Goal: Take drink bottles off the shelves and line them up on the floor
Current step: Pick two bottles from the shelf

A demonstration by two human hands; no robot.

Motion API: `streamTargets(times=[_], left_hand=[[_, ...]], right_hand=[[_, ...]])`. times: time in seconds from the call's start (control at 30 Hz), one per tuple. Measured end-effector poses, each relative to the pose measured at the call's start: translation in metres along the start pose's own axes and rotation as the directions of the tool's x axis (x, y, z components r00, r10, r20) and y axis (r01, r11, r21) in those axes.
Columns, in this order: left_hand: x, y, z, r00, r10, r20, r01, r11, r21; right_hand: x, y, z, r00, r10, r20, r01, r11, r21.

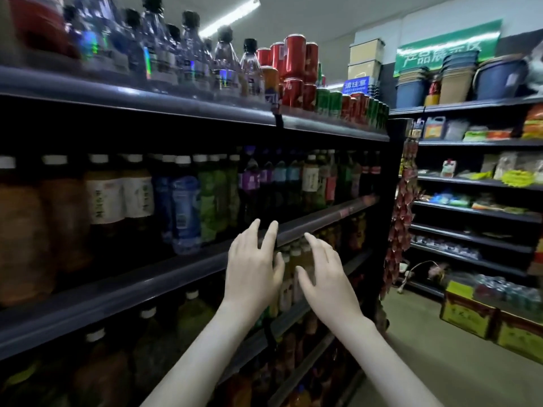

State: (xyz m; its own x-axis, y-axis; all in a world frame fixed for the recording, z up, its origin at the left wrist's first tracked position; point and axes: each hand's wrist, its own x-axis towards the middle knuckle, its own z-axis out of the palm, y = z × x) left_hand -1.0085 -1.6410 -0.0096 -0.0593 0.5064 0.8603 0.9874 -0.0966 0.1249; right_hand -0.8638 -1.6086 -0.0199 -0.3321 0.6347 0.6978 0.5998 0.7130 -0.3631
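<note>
Both hands are out in front of the drink shelves, neither holds anything. Left hand: fingers straight and spread, released, tips up over the front rail of the middle shelf; cannot tell if they touch the rail. Right hand is just beside it, lower fingers loose and fanned, thumb pointing toward the left hand, nothing grasped.

In the gap between the two hands and behind them stand small yellow-orange bottles with pale caps, upright on the shelf under that rail (blurred, labels unreadable). Near the fingers, contact cannot be told.

Middle shelf row, all upright and packed side by side:
- amber tea bottles, white caps, cream labels
- blue bottle, white cap, at the shelf edge, left of the left hand
- green bottles
- purple-label bottles, further along, above the left fingertips

On the top shelf stand clear bottles with black caps, then stacked red cans and green cans. On the bottom left are dark bottles with white caps, heavily blurred.

The floor is greenish, to the right of the right forearm; yellow cartons sit on it by the far shelves
</note>
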Motion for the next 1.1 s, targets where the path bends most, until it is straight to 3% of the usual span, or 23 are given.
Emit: streamTargets(times=[0.27,0.5,0.67,0.83,1.0,1.1], left_hand=[[0.129,0.008,0.159,0.999,0.006,0.049,-0.006,1.0,-0.003],[0.185,-0.011,0.264,0.991,-0.109,0.079,0.096,0.984,0.153],[0.227,-0.025,0.311,0.974,-0.221,0.056,0.198,0.941,0.274],[0.249,-0.025,0.34,0.953,-0.302,0.026,0.271,0.886,0.376],[0.262,-0.03,0.357,0.977,-0.207,-0.058,0.207,0.838,0.504],[0.265,-0.032,0.363,0.983,-0.17,-0.071,0.182,0.829,0.53]], right_hand=[[0.127,0.147,0.027,0.984,0.169,0.063,-0.176,0.975,0.134],[0.234,0.252,0.073,0.974,0.223,0.03,-0.224,0.957,0.183],[0.317,0.29,0.117,0.986,0.169,-0.004,-0.163,0.962,0.219],[0.374,0.302,0.145,0.996,-0.013,-0.091,0.027,0.988,0.154],[0.402,0.304,0.158,0.986,-0.085,-0.146,0.104,0.986,0.131],[0.406,0.304,0.164,0.972,-0.093,-0.214,0.144,0.96,0.239]])
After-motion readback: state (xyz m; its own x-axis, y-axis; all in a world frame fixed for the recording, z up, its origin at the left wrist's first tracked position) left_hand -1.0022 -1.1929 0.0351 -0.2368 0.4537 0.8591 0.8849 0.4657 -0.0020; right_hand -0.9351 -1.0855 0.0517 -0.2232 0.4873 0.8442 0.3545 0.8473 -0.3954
